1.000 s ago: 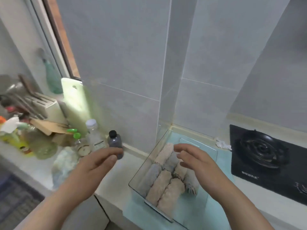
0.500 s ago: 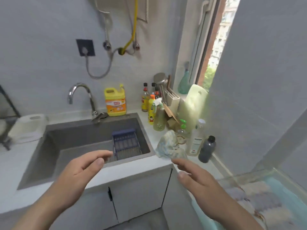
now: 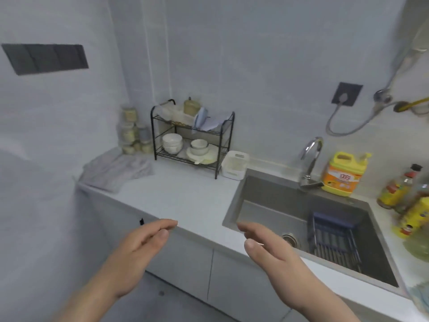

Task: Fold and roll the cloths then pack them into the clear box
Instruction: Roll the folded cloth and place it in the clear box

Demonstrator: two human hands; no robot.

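view swung left past the sink [image 3: 267,194]; left hand [image 3: 141,252] and right hand [image 3: 271,254] relaxed, holding nothing

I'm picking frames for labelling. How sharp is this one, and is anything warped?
Head view: blur smears the bottles at the right edge and the cloth at left; rack and sink are sharper; the wide lens warps wall lines; light is soft, even.
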